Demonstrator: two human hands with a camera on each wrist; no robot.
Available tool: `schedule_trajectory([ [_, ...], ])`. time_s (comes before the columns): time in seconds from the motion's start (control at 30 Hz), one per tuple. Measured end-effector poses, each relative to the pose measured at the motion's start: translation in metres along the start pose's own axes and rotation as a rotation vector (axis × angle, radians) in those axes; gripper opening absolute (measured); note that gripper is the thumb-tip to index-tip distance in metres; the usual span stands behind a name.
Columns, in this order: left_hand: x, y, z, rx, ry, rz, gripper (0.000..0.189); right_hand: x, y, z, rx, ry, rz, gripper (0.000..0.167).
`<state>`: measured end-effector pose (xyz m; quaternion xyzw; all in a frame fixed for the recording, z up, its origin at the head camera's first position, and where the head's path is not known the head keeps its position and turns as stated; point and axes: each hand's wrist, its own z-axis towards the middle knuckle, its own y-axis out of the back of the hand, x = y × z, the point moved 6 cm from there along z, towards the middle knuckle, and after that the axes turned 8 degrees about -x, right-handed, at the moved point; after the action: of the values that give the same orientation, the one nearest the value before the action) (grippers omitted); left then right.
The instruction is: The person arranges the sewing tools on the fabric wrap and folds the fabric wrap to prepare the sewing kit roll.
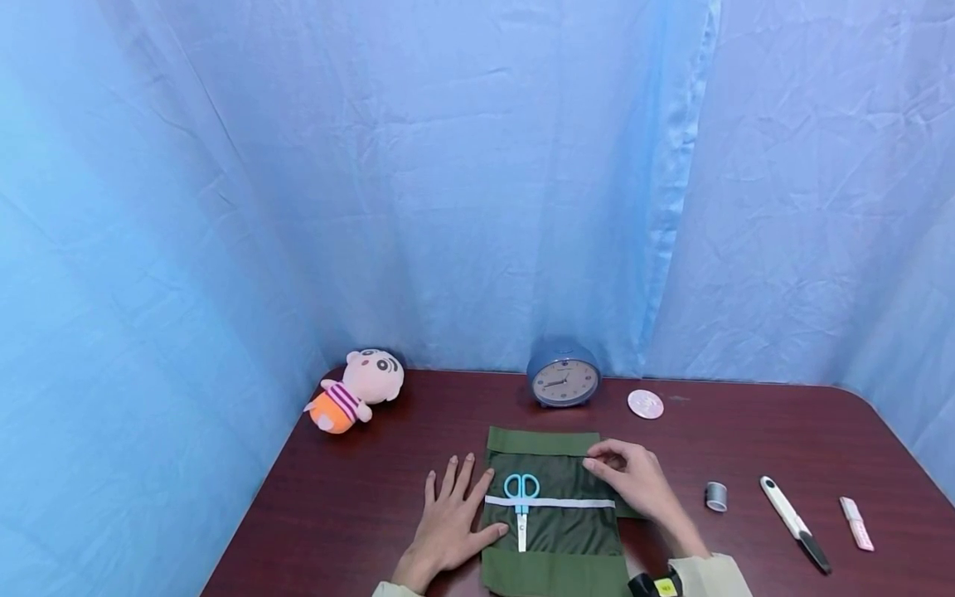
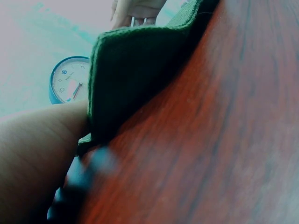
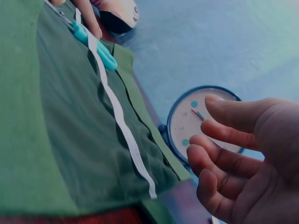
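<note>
A green cloth organizer lies unfolded on the table, with a white elastic band across its middle. Blue-handled scissors are tucked under the band near its left end, blades toward the person. My left hand lies with fingers spread at the organizer's left edge, the thumb over the cloth. Above the upper right edge hovers my right hand, its fingers loosely bent with nothing between them in the right wrist view. The left wrist view shows a raised green flap close up.
To the right lie a grey thread spool, a white-handled tool with a dark end and a small pink-and-white stick. Along the back are a plush doll, a blue alarm clock and a pale round disc.
</note>
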<state>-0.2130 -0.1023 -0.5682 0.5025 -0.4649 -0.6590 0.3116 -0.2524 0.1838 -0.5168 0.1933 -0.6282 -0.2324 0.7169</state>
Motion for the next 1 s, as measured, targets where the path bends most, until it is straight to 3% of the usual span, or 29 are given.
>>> schedule_trajectory([
  [0.3,0.0,0.001,0.0,-0.003,0.0,-0.002,0.082,-0.013,0.02,-0.006,-0.018,-0.027,-0.013,0.021],
  [0.57,0.0,0.001,0.0,-0.002,-0.003,-0.006,0.081,-0.027,0.048,-0.01,-0.111,0.02,-0.111,0.021],
  [1.0,0.001,0.0,0.001,0.005,-0.005,-0.005,0.082,-0.062,0.101,-0.024,-0.179,-0.073,-0.192,0.031],
])
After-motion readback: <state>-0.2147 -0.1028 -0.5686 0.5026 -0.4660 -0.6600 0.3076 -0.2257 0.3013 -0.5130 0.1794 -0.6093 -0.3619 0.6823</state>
